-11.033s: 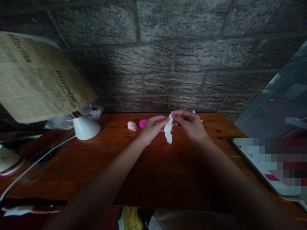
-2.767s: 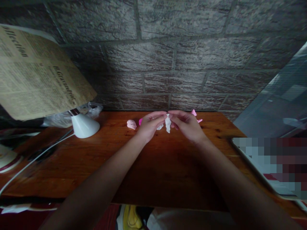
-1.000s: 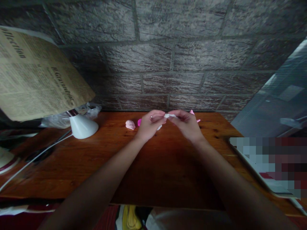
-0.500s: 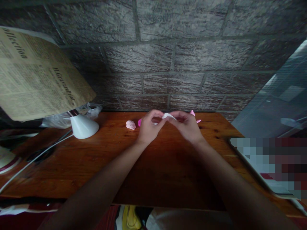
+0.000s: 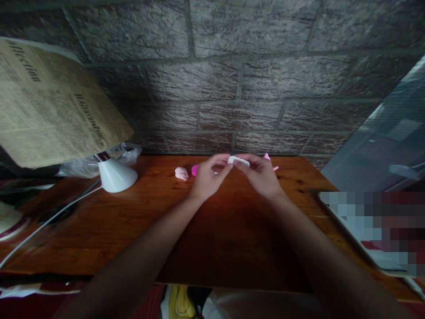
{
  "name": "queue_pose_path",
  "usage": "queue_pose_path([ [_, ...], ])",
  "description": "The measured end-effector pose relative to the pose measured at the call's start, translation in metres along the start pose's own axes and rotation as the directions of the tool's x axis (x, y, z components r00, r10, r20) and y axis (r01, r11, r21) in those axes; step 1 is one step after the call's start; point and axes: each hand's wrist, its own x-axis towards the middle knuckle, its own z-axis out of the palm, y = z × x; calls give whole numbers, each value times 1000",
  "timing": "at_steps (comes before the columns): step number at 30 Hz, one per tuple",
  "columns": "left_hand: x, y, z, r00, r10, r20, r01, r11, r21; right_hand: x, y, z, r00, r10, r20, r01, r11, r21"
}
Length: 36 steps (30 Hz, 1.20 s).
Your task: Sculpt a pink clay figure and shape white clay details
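Observation:
Between my two hands, above the far part of the wooden table, is a small white strip of what looks like modelling clay (image 5: 241, 161). My left hand (image 5: 210, 178) pinches its left end between thumb and fingers. The fingers of my right hand (image 5: 261, 173) are closed on its right part. A pale pink lump (image 5: 181, 173) lies on the table left of my left hand. Beside that hand a bright magenta piece (image 5: 194, 170) is partly hidden. Behind my right hand a pink piece (image 5: 267, 156) shows only in part.
On the left stands a lamp with a white base (image 5: 117, 176) and a newsprint-patterned shade (image 5: 56, 106); its white cord (image 5: 49, 226) crosses the wooden table (image 5: 229, 248). A clear plastic bag (image 5: 129, 153) lies behind it. A brick-patterned wall (image 5: 212, 79) closes off the back.
The white strip now shows more of its length between my fingers and looks straighter. Both hands have shifted very slightly and still grip it.

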Motion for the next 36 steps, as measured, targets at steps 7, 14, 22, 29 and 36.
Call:
queue_pose_path([
  [7,1,-1,1,995,-94,13,95,990,-104,1,5,-1,999,25,-28,-25,1000,-8],
  [14,4,-2,1,967,-247,60,253,910,-328,3,11,-3,988,134,-77,-131,990,51],
  [22,4,-7,1,954,-295,54,292,875,-385,1,6,0,989,140,-42,-137,988,74],
  [29,4,-8,2,937,-349,13,322,849,-419,-3,0,4,995,100,15,-100,993,57],
  [36,2,-6,3,932,-363,12,339,854,-395,-3,-1,3,991,134,1,-134,990,34],
])
